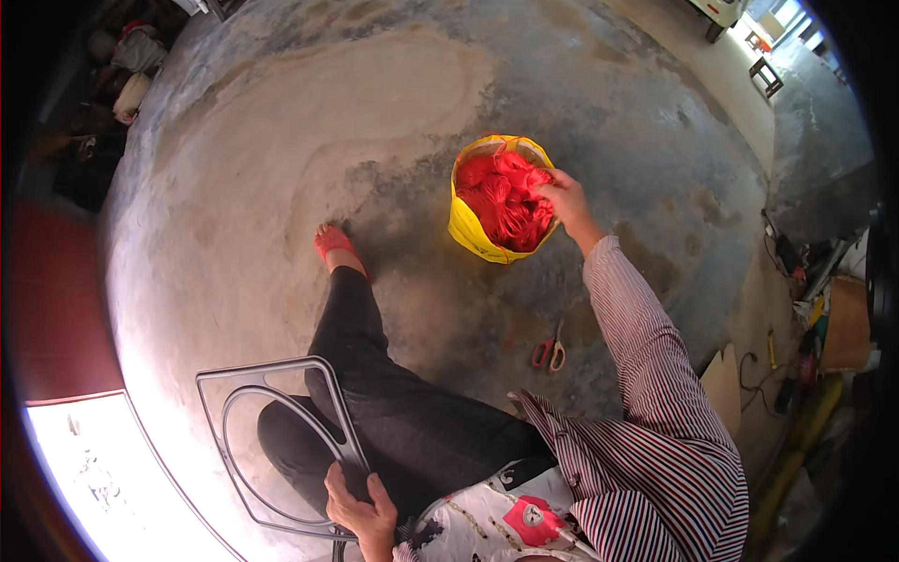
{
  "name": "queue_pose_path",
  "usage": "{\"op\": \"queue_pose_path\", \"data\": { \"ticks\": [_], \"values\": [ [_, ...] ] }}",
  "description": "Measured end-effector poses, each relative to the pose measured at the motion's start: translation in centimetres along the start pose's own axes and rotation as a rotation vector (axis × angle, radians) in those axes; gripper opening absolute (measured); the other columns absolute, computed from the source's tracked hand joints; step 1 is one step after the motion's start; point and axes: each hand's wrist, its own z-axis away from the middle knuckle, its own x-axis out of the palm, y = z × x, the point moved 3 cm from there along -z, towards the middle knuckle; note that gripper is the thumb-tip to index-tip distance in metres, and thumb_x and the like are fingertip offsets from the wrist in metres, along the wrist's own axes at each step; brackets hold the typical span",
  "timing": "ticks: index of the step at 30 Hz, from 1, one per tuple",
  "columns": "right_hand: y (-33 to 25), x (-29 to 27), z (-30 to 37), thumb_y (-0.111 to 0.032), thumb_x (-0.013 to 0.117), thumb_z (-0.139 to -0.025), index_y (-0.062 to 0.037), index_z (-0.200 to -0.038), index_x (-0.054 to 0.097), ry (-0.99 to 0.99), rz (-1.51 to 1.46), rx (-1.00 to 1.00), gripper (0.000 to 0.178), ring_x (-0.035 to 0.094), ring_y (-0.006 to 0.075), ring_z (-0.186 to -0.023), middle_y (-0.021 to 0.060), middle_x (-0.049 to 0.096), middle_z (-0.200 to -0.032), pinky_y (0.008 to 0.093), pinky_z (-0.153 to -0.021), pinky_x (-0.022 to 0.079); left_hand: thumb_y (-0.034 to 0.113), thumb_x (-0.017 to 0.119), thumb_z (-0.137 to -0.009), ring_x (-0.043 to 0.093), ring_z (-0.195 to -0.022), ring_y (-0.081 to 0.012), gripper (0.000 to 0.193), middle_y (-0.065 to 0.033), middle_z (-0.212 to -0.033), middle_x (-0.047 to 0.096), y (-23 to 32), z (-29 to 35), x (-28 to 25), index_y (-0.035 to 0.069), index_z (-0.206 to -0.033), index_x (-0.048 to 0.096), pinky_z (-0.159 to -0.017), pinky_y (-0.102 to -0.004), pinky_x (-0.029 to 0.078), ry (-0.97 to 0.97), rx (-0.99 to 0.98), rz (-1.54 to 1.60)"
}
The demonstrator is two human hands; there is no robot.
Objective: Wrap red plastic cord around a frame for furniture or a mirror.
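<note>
My left hand [361,513] is low in the picture, wrapped round the corner of a grey rectangular frame [272,367] that has a large ring inside it. The frame stands beside my bent leg. Farther out on the floor is a round-mouthed yellow bag [465,228] filled with bundles of red cord [506,199]. My right hand [566,201] reaches over the bag's right rim, its fingers closed on some of the red strands. The fingertips are partly hidden among the cord.
Scissors [550,354] with red and pale handles lie on the concrete floor [281,169] between the bag and my right arm. Tools, cables and a brown board [847,323] crowd the right edge. Dark clutter with a pale sack [131,98] lines the far left.
</note>
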Motion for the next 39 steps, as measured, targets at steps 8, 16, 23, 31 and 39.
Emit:
{"op": "queue_pose_path", "data": {
  "ticks": [8, 16, 23, 31, 39],
  "values": [
    [-5.4, -4.6, 3.3, -0.027, 0.059, -0.088, -0.0084, -0.105, 0.062, -0.038, -0.508, 0.172, 0.026, 0.059, 0.0108, -0.065, 0.0066, 0.070, -0.084, 0.0244, -0.051, 0.039, 0.027, 0.062, -0.087, 0.062, -0.090, -0.0440, 0.048, -0.0259, -0.102, 0.062, 0.1, -0.3, -0.3, -0.010, -0.116, 0.055, -0.082, -0.0438, 0.048, 0.005, -0.005, 0.014],
    [-8.8, -0.1, 11.2, -0.026, 0.059, -0.088, -0.0068, -0.107, 0.062, -0.070, -0.828, 0.307, 0.027, 0.061, 0.0182, -0.068, 0.0067, 0.067, -0.090, 0.0271, -0.051, 0.042, 0.037, 0.059, -0.093, 0.063, -0.077, -0.0270, 0.045, -0.0185, -0.080, 0.061, -1.5, 0.3, -3.5, -0.007, -0.103, 0.060, -0.071, -0.0371, 0.048, -0.129, -0.118, 0.176],
    [-10.3, 6.9, 18.8, -0.033, 0.063, -0.085, -0.0021, -0.108, 0.063, -0.384, -0.879, 0.423, 0.039, 0.059, 0.0161, -0.065, 0.0069, 0.067, -0.090, 0.0266, -0.052, 0.044, 0.034, 0.062, -0.090, 0.065, -0.080, -0.0349, 0.041, -0.0196, -0.090, 0.066, -1.7, -0.1, -6.4, -0.004, -0.104, 0.063, -0.073, -0.0422, 0.050, -0.174, -0.151, 0.044],
    [-13.5, 11.8, 23.3, -0.039, 0.064, -0.087, -0.0024, -0.109, 0.064, -0.567, -0.906, 0.456, 0.043, 0.060, 0.0124, -0.067, 0.0046, 0.068, -0.092, 0.0245, -0.056, 0.045, 0.025, 0.073, -0.080, 0.058, -0.108, -0.0386, 0.045, -0.0198, -0.113, 0.063, 4.3, -2.0, -7.1, -0.001, -0.115, 0.061, -0.094, -0.0452, 0.045, -0.081, 0.185, -0.067],
    [-17.8, 15.7, 29.8, -0.035, 0.064, -0.094, -0.0031, -0.116, 0.064, -0.898, -0.712, 0.423, 0.039, 0.060, 0.0066, -0.076, -0.0002, 0.067, -0.092, 0.0216, -0.064, 0.045, 0.026, 0.081, -0.077, 0.064, -0.099, -0.0303, 0.055, -0.0201, -0.111, 0.063, 10.7, -5.5, -2.4, -0.003, -0.117, 0.057, -0.088, -0.0394, 0.050, -0.201, 0.365, 0.357]
  ]
}}
